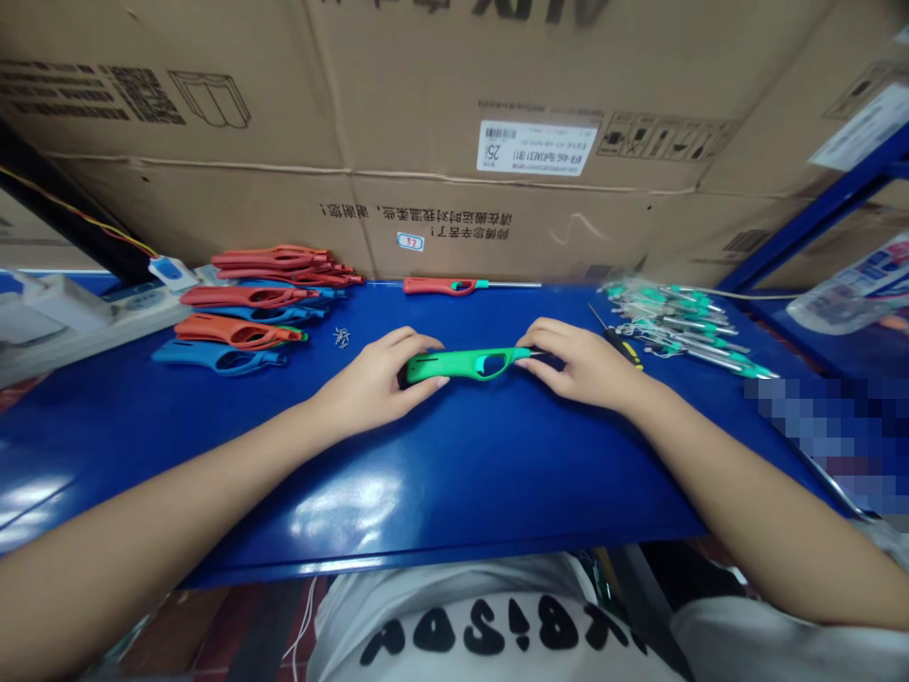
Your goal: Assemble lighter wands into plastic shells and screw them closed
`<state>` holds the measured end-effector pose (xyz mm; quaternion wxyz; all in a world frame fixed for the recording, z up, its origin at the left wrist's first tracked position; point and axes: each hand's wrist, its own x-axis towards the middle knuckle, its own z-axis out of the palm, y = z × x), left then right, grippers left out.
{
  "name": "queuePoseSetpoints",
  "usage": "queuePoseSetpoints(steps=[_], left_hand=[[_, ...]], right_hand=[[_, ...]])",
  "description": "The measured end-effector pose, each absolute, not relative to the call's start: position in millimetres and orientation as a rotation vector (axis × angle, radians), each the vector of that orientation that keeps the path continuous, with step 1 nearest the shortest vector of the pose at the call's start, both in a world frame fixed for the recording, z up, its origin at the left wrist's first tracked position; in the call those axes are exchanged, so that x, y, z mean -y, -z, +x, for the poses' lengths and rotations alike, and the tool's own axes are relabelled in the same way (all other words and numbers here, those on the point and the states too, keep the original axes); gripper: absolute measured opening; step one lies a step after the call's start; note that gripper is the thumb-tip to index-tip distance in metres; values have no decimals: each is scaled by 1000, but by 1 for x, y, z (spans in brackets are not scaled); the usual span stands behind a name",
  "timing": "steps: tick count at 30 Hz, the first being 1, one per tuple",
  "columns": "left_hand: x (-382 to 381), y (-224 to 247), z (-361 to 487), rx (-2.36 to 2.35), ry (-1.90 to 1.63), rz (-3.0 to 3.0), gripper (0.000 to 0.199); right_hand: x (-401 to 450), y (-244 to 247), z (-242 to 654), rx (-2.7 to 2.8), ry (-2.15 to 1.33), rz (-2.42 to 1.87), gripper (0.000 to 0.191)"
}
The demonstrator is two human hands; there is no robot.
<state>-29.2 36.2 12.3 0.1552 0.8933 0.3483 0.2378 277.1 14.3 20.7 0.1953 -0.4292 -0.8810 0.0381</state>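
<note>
A green gas lighter [454, 364] lies level between my two hands, just over the blue tabletop. My left hand [380, 379] is closed round its handle end, thumb on the near side and fingers on the far side. At the other end, my right hand [575, 365] pinches the teal collar and metal rod, whose tip is hidden by the fingers. Beyond them a red lighter [440, 285] with a metal rod rests by the cardboard. A small heap of screws [342, 337] sits near my left hand. Beside my right hand lies a black and yellow screwdriver [625, 349].
Red, orange and blue lighter handle shells [234, 332] are stacked at the left. Metal rods with teal parts and wires [682, 322] are piled at the right. A big cardboard box [426, 142] walls off the back. A power strip [142, 308] runs along the left edge.
</note>
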Motion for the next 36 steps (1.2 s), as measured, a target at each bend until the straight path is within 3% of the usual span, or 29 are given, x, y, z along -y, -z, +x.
queuePoseSetpoints(steps=[10, 15, 19, 25, 29, 36], left_hand=[[-39, -6, -32, -943, -604, 2579, 28], [-37, -7, -31, -947, -584, 2639, 30], [-36, -6, -32, -949, -583, 2628, 30], [-34, -6, -31, -1034, -617, 2518, 28], [-31, -8, -29, -1050, -614, 2475, 28], [-15, -10, -23, -1003, -555, 2555, 30]], right_hand=[[-28, -21, 293, 2504, -278, -1295, 16], [-29, -33, 305, 2204, 12, -1900, 11], [-25, -47, 316, 1997, 46, -2372, 29], [-22, -54, 333, 1956, -20, -2657, 29], [-28, -53, 332, 1925, -53, -2631, 18], [-27, -32, 274, 1797, -473, -1642, 31]])
